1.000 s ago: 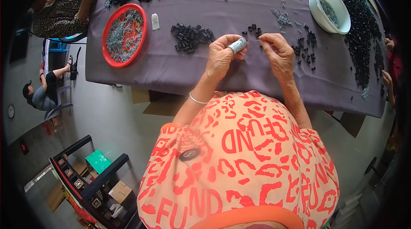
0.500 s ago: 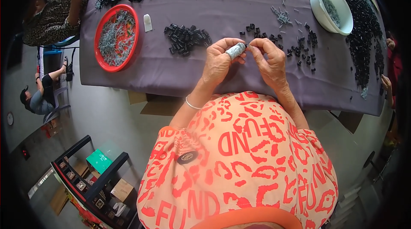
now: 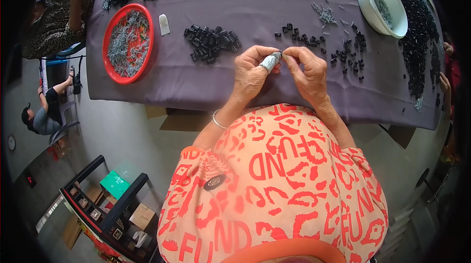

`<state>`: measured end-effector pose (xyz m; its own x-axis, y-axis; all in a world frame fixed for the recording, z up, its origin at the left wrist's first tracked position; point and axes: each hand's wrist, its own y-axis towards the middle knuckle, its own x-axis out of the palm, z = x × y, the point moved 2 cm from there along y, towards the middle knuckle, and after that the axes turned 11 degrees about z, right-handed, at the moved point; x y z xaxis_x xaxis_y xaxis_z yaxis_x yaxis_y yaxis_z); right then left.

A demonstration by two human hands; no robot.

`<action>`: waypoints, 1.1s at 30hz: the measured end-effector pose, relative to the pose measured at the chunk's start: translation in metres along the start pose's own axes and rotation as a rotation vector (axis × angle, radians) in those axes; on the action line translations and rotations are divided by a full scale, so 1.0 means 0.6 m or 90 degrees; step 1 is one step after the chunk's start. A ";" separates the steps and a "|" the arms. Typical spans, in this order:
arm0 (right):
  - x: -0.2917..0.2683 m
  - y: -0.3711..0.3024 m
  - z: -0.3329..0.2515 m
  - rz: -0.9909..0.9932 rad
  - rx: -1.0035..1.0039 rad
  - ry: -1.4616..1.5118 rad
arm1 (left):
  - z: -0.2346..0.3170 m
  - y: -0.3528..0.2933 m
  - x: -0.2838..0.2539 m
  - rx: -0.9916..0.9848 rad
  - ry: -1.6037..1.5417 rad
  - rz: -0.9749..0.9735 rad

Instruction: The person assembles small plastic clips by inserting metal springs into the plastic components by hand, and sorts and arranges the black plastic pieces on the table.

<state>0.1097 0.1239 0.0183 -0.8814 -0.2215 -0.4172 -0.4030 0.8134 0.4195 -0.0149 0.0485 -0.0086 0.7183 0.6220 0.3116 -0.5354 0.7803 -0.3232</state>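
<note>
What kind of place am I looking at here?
Probably a small hand-assembly workshop: a long cloth-covered table with heaps of small black parts, a red tray of grey pieces, and other workers seated nearby.

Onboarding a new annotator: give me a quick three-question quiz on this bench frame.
1. True or false: the two hands meet over the table's near edge.
2. Which dish lies to the person's left? A) red dish B) white bowl C) neither
3. Fill in: the left thumb wears a wrap of ____ tape.

Key
1. True: left hand and right hand pinch together above the grey cloth.
2. A: the red dish of pale grey pieces; the white bowl lies right.
3. Pale grey: see the wrapped thumb.
</note>
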 end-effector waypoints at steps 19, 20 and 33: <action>0.000 0.010 -0.013 -0.060 0.094 0.078 | -0.008 -0.002 -0.027 -0.065 -0.132 -0.060; -0.006 0.017 -0.007 -0.058 0.101 0.097 | -0.004 -0.003 -0.026 -0.081 -0.139 -0.055; 0.014 0.082 0.066 -0.023 -0.127 -0.346 | -0.010 0.003 -0.024 -0.084 -0.156 -0.037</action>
<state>0.0922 0.1831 0.0036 -0.6341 0.1038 -0.7662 -0.5156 0.6817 0.5190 -0.0236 0.0405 -0.0192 0.6088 0.5860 0.5347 -0.4221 0.8100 -0.4072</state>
